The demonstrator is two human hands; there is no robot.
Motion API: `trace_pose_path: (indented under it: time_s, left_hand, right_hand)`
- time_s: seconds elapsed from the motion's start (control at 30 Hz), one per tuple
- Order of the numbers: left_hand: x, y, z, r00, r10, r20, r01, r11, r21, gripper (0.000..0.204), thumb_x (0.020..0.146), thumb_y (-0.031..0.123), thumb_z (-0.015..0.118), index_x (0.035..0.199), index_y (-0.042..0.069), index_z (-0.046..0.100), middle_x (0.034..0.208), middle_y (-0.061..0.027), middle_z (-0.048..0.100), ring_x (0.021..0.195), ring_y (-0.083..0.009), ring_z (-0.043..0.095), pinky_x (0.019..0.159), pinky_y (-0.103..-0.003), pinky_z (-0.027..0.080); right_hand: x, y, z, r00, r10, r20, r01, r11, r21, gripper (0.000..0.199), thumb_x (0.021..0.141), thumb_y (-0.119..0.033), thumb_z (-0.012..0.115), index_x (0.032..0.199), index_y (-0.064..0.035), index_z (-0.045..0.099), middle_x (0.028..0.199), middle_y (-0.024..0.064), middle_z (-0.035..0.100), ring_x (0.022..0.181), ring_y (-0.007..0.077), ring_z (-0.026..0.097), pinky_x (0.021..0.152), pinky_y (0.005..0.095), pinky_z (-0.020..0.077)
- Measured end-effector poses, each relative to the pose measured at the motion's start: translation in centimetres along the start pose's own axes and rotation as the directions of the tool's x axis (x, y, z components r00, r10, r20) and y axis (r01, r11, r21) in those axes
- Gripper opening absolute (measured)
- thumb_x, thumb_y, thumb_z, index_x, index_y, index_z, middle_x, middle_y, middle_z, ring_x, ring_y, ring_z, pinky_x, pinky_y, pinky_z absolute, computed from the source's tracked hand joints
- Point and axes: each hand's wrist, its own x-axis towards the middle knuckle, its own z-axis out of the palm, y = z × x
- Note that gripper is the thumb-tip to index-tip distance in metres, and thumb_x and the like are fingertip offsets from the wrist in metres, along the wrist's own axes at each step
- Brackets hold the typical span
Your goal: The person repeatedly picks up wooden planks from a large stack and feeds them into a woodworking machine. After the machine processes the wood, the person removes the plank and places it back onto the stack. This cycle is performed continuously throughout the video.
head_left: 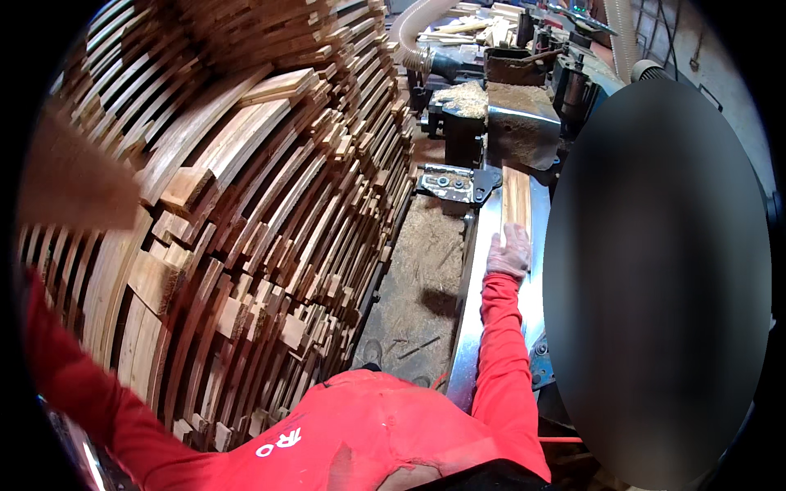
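Note:
My right hand [511, 250], in a pale glove, lies on the near end of a light wooden board [515, 196]. Its fingers stretch forward along the wood. That board rests lengthwise on a shiny metal machine bed [489, 245], its far end running under a dusty metal housing [524, 135]. On the far left my left arm [90, 385] reaches out in a red sleeve, and its hand is lost beyond the dark rim. Just above that sleeve hangs a blurred brown plank [86, 176]; what holds it is hidden.
Tall stacks of wooden boards [270, 204] fill the left side, with uneven ends sticking out. A metal bracket [450, 183] juts from the machine bed. Sawdust [417, 254] covers the floor between. A ribbed hose [409, 37] and loose wood strips [483, 29] lie beyond. A blurred oval hides the right.

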Motion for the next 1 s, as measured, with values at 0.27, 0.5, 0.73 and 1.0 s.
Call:
trace_pose_path:
  time_s: [0.27,0.5,0.73,1.0]
  left_hand:
    - [-7.6,23.1,36.0,0.827,0.065,0.558,0.545,0.149,-0.825,0.048,0.083,0.029,0.067,0.119,0.001,0.053,0.107,-0.0124,0.063,0.095,-0.0207,0.061,0.086,-0.039,0.049]
    - [-25.8,28.2,38.6,-0.195,0.518,0.833,0.754,0.622,-0.210,0.070,0.083,0.054,0.059,0.127,0.000,0.052,0.113,-0.0208,0.063,0.105,-0.0313,0.061,0.091,-0.039,0.048]
    - [-23.2,22.8,35.6,0.272,0.406,0.872,0.612,0.626,-0.483,0.081,0.083,0.047,0.065,0.142,0.002,0.030,0.118,-0.0214,0.061,0.111,-0.0305,0.060,0.093,-0.039,0.048]
    - [-10.2,2.5,16.3,0.852,-0.163,0.498,0.320,0.915,-0.247,0.062,0.086,0.013,0.068,0.140,0.001,0.039,0.116,-0.0131,0.062,0.110,-0.0182,0.058,0.098,-0.033,0.046]
  right_hand:
    - [-5.7,-10.4,-5.5,0.982,-0.179,-0.062,0.169,0.976,-0.138,0.098,0.064,-0.035,0.078,0.142,-0.0051,0.028,0.133,0.0251,0.040,0.120,0.0459,0.042,0.102,0.0535,0.0344]
    - [-29.4,-12.1,-22.3,0.995,0.086,0.056,0.001,0.540,-0.842,0.073,0.071,-0.051,0.064,0.130,-0.0101,0.049,0.126,0.0261,0.049,0.101,0.0444,0.056,0.081,0.0517,0.0497]
    - [-15.8,-7.1,-11.5,0.992,0.002,-0.125,-0.101,0.607,-0.789,0.068,0.078,-0.043,0.061,0.137,-0.0149,0.043,0.132,0.0232,0.045,0.107,0.0390,0.055,0.087,0.0470,0.0479]
    - [-0.2,1.4,-1.3,0.981,0.175,-0.084,-0.172,0.585,-0.793,0.084,0.072,-0.042,0.073,0.143,-0.0277,0.032,0.144,0.0140,0.035,0.120,0.0318,0.050,0.097,0.0416,0.0442]
